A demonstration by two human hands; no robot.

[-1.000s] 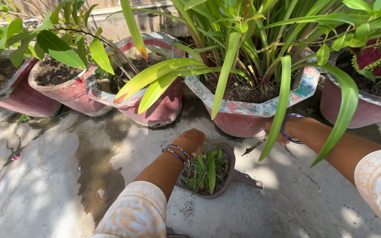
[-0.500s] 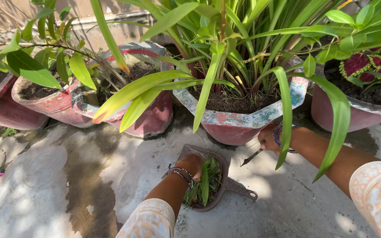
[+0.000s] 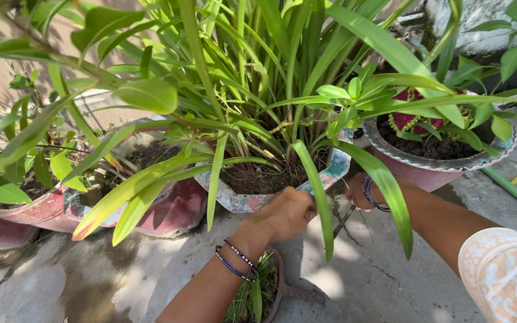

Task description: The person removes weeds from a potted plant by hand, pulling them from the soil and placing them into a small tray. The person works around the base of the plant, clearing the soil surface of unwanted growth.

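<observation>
My left hand point(image 3: 288, 212) is curled into a fist at the near rim of the middle pot point(image 3: 252, 202), which is chipped, pale blue and red, and holds a plant with long green leaves point(image 3: 258, 90). Whether the fist holds anything does not show. Beaded bangles sit on that wrist. My right hand point(image 3: 354, 192) is just right of it, half hidden behind a drooping leaf point(image 3: 384, 191). A thin dark tool point(image 3: 343, 220) pokes down from it. Below my left forearm lies a small brown pan point(image 3: 282, 290) with green cuttings in it.
More red pots stand left point(image 3: 175, 209) and far left point(image 3: 37, 209), and one with a dark red-leaved plant stands right point(image 3: 438, 161). A green hose point(image 3: 513, 190) runs along the concrete floor at right. Leaves overhang most of the view.
My left hand rose from the small pan up to the middle pot's rim and closed. The camera moved closer and to the right, and my right hand shifted nearer the pot.
</observation>
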